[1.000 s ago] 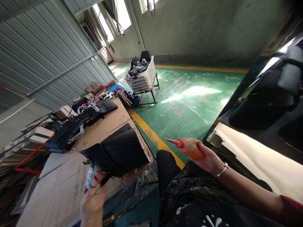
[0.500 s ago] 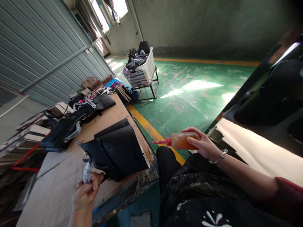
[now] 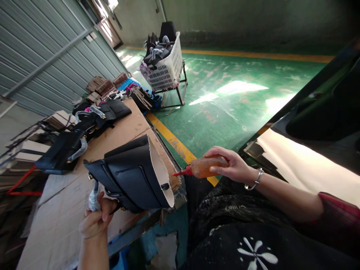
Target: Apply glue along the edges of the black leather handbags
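A black bag [image 3: 135,176] rests on the cardboard-covered table, its open end with a pale inner side turned toward the right. My left hand [image 3: 97,217] is closed around the bag's handle [image 3: 94,198], which is wrapped in clear plastic. In my right hand [image 3: 227,165] is a squeeze bottle [image 3: 206,166] of orange liquid with a red nozzle. The bottle lies nearly level, and its tip points left at the bag's open edge, close to it. Whether the tip touches the bag I cannot tell.
More black bags [image 3: 60,152] with wrapped handles lie along the left of the cardboard [image 3: 66,200]. Beyond the table a white basket [image 3: 165,73] full of black bags stands on a metal frame. Pale sheet material [image 3: 298,165] lies at my right.
My right hand has brought the bottle left, nearer the bag, its nozzle dipping slightly. The bag has turned so that more of its open end shows. The view has shifted too.
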Available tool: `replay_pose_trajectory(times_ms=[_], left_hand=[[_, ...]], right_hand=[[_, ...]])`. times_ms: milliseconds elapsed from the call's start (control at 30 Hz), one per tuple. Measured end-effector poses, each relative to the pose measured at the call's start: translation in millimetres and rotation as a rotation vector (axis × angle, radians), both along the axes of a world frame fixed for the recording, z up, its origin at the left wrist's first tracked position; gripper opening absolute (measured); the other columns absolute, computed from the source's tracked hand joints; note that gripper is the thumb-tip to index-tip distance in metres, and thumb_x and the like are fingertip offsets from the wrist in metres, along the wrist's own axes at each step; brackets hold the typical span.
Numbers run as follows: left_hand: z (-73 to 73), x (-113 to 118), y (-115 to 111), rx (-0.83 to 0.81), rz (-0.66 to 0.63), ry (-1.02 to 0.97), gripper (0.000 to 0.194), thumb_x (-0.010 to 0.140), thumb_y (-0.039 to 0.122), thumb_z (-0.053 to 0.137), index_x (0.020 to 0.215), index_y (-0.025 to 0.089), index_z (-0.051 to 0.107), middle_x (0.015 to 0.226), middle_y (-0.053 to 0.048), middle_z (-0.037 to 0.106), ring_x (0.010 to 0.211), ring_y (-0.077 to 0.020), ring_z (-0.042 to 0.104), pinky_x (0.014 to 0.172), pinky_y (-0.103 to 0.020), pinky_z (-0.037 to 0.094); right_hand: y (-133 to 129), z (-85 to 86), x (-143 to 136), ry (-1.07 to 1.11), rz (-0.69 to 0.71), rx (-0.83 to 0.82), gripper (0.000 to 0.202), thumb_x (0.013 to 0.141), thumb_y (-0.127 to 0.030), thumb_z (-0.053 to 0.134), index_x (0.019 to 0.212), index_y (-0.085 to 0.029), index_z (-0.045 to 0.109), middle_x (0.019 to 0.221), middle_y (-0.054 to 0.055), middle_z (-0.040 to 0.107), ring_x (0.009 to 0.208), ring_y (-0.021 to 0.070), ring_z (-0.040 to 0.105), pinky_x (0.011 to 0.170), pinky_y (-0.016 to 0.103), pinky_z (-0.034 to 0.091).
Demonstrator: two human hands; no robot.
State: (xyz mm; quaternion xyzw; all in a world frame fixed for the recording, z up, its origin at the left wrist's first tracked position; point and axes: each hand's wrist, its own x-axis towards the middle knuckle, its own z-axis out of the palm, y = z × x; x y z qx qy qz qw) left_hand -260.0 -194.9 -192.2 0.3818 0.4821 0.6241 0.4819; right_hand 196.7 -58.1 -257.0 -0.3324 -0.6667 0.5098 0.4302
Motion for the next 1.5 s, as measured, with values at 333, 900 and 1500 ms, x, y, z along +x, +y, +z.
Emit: replay_pose_trajectory(times_ms=[333,900,1500], left_hand=[[43.5,64.7,54.0,0.246,-0.122,0.327,0.032,0.062,0.026,0.074,0.093,0.026,0.08,0.035,0.002,0.05,0.032,-0.0127,0.042,0.04,-0.027,0.038],[39.8,49.1,64.2,-0.256,-0.273,0.776,0.016,0.064,0.032,0.079,0.073,0.019,0.08,0.097,-0.017,0.075,0.081,-0.0295,0.071,0.074,-0.037,0.059],[37.3,14.9,19.9,-0.139,-0.287,0.794,0.013,0.067,0.035,0.075,0.064,0.023,0.079,0.084,-0.019,0.075,0.096,-0.0429,0.069,0.087,-0.055,0.055]], right_hand=[[-19.3,-8.3,25.4,0.054,-0.27,-0.223,0.031,0.073,-0.044,0.078,0.096,-0.026,0.068,0.085,0.003,0.069,0.073,0.0201,0.064,0.063,0.028,0.053],[-12.1,-30.2,3.0,0.167,-0.222,-0.233,0.036,0.071,-0.047,0.077,0.095,-0.023,0.066,0.086,0.003,0.065,0.073,0.0188,0.06,0.066,0.03,0.051],[41.8,-36.0,-40.0,0.147,-0.067,-0.133,0.038,0.073,-0.05,0.075,0.094,-0.02,0.065,0.082,0.002,0.065,0.072,0.0168,0.061,0.065,0.028,0.051]])
